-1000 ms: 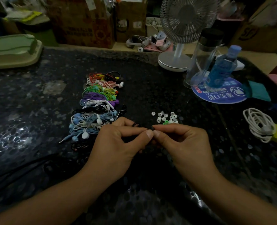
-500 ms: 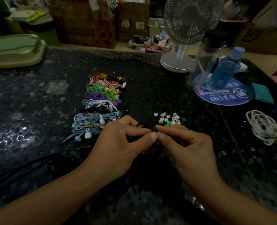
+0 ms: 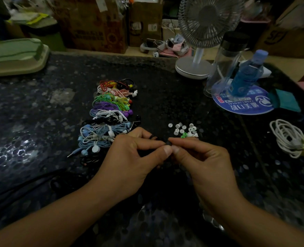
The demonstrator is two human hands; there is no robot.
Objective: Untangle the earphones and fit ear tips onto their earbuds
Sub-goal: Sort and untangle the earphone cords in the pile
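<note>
The left hand (image 3: 129, 157) and right hand (image 3: 201, 157) pinched a small black earbud (image 3: 168, 143) between touching fingertips. Loose ear tips (image 3: 184, 130) lay just beyond the right hand; bundled earphones (image 3: 108, 118) lay beyond the left.

Two hands (image 3: 167, 157), one fan (image 3: 206, 24), one blue bottle (image 3: 245, 75), one green ear tip (image 3: 184, 135), one white cord bundle (image 3: 288, 138).

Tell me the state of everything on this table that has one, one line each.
Left hand: pinching black earbud.
Right hand: pinching same earbud.
Ear tips: loose, scattered.
Coloured earphones: bundled, piled in a row.
White cable: coiled.
Blue bottle: capped, upright.
Fan: upright; running unclear.
</note>
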